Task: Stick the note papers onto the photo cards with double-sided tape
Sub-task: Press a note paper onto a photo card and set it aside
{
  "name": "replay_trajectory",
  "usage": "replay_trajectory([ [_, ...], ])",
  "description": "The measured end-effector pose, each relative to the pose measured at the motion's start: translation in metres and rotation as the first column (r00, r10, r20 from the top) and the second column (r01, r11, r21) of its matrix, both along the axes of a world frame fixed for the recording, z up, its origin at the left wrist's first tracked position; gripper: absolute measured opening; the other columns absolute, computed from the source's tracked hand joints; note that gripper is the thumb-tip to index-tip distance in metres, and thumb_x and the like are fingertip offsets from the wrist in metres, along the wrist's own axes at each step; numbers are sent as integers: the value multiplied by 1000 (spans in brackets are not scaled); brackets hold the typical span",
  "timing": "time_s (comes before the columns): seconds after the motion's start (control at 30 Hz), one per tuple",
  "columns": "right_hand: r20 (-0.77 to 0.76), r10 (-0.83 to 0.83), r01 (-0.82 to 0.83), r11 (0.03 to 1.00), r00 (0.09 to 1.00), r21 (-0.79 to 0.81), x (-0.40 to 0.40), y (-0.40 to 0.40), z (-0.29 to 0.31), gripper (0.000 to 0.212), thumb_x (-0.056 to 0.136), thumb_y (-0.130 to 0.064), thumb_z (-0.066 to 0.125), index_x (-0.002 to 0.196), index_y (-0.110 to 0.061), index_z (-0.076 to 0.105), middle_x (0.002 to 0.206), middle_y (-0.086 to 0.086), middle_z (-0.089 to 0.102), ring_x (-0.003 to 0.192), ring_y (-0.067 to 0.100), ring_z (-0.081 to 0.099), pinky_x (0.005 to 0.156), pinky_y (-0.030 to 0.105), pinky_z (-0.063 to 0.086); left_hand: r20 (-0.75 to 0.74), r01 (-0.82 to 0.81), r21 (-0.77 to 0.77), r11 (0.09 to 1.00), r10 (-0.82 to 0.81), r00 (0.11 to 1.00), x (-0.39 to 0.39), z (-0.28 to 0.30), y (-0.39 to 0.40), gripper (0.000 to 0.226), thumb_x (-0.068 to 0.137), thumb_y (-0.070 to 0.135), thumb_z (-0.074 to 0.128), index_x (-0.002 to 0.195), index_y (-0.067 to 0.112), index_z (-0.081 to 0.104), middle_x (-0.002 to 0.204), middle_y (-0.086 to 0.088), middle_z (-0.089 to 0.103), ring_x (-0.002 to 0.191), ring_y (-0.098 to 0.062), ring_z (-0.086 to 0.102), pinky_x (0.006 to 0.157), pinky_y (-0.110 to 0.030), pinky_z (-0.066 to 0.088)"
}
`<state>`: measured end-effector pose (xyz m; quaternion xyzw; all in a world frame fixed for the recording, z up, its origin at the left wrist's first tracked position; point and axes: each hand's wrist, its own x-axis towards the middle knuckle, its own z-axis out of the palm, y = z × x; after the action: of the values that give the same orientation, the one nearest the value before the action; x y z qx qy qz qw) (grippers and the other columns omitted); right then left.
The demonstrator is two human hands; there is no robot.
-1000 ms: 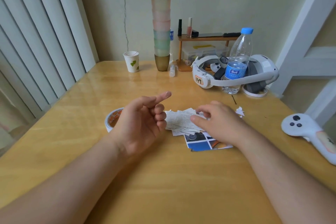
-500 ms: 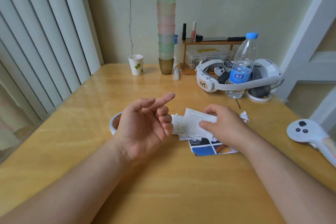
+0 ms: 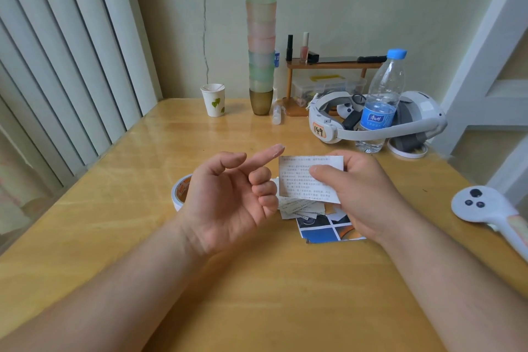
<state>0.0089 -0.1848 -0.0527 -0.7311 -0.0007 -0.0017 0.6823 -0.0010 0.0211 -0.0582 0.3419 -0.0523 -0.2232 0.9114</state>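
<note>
Note slip lifted, tape bit waiting on a fingertip.

I have the right hand [image 3: 368,194] pinching one thin printed note paper [image 3: 303,177] above the photo cards [image 3: 325,227], glossy and blue-white, flat on the wooden table [image 3: 257,294] under a loose pile of slips [image 3: 300,207]. Left hand [image 3: 228,203] palm-up, index finger [image 3: 264,156] extended with what looks like a whitish tape scrap on its tip, the rest half-curled, gripping nothing. Risk, my guess: the scrap folds on itself or stays on skin, so the flimsy paper creases or lands crooked. Tape roll [image 3: 180,190] just behind the left hand; farther back a clear water bottle [image 3: 380,106].
</note>
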Motion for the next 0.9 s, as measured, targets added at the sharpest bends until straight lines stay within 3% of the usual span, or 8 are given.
replay_trajectory([
  [0.07,-55,-2,4,1000,998,29,-1,1,2,8,99,-5,64,99,-5,72,94,13,80,88,28,78,74,42,63,101,-54,146,988,39,994,0,-1,-2,51,81,22,51,122,3,75,70,0,37,65,-16,33,64,-27,33],
  [0.13,-142,2,11,996,990,92,-2,2,3,8,101,-7,61,103,-6,69,95,12,80,86,25,78,72,39,63,331,-215,385,897,83,940,0,-4,-1,48,80,18,53,121,4,76,71,1,42,68,-17,35,68,-32,32],
  [0.17,-185,11,15,990,983,140,-2,3,3,9,101,-7,59,105,-5,67,96,14,80,85,25,78,70,38,62,523,-353,515,781,40,851,0,-6,3,47,83,19,55,123,8,76,73,5,45,71,-16,39,71,-32,34],
  [0.23,-237,77,-16,968,969,249,-4,3,5,15,103,-7,55,112,-1,66,100,20,78,85,29,78,70,39,62,807,-682,588,436,-262,529,-1,-11,10,49,91,32,58,138,26,69,86,13,49,83,-13,49,81,-30,42],
  [0.3,-258,157,-70,946,953,316,-6,1,8,22,104,-8,51,118,3,65,102,23,77,86,33,78,72,41,62,816,-870,440,222,-503,284,1,-14,16,49,97,44,54,144,34,62,99,7,47,97,-18,49,90,-33,43],
  [0.33,-265,190,-94,937,945,335,-7,0,10,25,105,-9,49,119,4,65,105,25,76,88,35,78,73,42,62,804,-900,395,185,-543,241,0,-13,17,49,99,48,51,144,36,62,103,4,45,100,-19,47,93,-34,41],
  [0.6,-289,271,-167,927,918,337,-11,-4,14,31,104,-6,44,124,12,60,112,32,73,102,42,75,84,51,63,763,-943,319,99,-617,193,-2,-3,20,57,100,69,35,141,42,64,113,-6,41,108,-25,42,100,-39,39],
  [0.9,-322,347,-219,902,881,372,-10,-4,13,39,105,-16,43,133,6,59,125,26,70,119,44,68,112,64,44,670,-986,160,54,-739,68,2,3,20,54,97,73,43,133,43,70,122,-14,52,105,-32,46,102,-42,40],
])
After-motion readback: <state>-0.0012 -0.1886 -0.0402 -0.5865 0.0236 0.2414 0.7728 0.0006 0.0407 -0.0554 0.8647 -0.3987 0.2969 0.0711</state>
